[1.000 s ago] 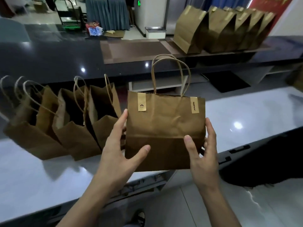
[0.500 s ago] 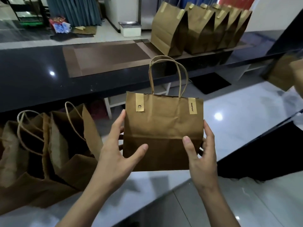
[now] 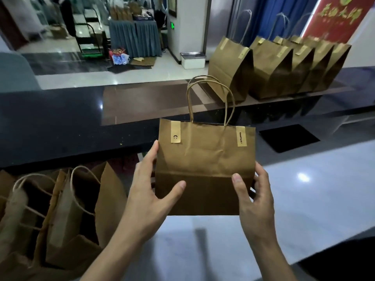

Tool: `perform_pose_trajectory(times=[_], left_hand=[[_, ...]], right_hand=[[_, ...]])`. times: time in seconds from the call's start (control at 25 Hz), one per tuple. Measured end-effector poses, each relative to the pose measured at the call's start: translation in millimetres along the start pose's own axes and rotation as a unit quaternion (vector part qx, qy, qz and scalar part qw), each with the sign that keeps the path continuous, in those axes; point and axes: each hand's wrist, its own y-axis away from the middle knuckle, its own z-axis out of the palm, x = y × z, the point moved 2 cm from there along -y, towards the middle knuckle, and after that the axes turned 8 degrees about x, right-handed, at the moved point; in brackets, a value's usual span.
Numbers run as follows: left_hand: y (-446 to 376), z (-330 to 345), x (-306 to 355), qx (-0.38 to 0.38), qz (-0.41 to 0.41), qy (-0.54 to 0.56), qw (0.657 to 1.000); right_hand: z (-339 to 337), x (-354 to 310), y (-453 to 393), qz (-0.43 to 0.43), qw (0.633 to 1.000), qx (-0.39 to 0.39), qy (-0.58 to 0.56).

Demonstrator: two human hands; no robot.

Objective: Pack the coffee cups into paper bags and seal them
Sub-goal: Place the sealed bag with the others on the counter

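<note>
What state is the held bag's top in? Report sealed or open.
Sealed: two tape strips fold over the top edge of the bag, which both hands hold upright.

Cafe or takeaway service counter opening onto a lobby-like hall

Dark polished stone counter (image 3: 50, 126) with a row of taped-shut brown paper bags (image 3: 269, 69) at its far right end; open handled bags (image 3: 60, 209) on the white worktop (image 3: 304, 199) at its left edge; red banner (image 3: 343, 15) with Chinese lettering top right; skirted table (image 3: 134, 37) and trolley (image 3: 89, 37) on glossy tile floor behind.
</note>
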Motion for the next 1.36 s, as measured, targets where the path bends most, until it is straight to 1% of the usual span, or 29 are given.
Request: perform_pose_trajectory(times=[0.2, 0.32, 0.56, 0.72, 1.04, 1.2, 1.36], left_hand=[[-41.6, 19.0, 23.2, 0.065, 0.005, -0.022, 0.998], [-68.8, 32.5, 37.1, 0.089, 0.007, -0.024, 0.996], [-130.5, 51.1, 51.1, 0.086, 0.017, -0.061, 0.994], [-169.9, 64.3, 49.4, 0.082, 0.013, -0.065, 0.994], [-233.6, 90.3, 21.9, 0.085, -0.046, -0.071, 0.993], [-264.8, 108.9, 3.2, 0.088, -0.061, -0.042, 0.993], [-290.7, 127.2, -8.5, 0.075, -0.07, -0.004, 0.995]], right_hand=[[7.1, -13.7, -65.2, -0.036, 0.997, -0.046, -0.06], [11.6, -22.5, -105.8, -0.053, 0.993, -0.063, -0.088], [27.8, -21.2, -168.9, -0.076, 0.985, -0.081, -0.133], [39.9, -15.6, -201.2, -0.082, 0.982, -0.084, -0.145], [66.0, 5.2, -233.7, -0.06, 0.985, -0.101, -0.128], [76.0, 20.2, -244.2, -0.068, 0.987, -0.092, -0.117], [85.9, 31.4, -244.8, -0.093, 0.99, -0.087, -0.067]])
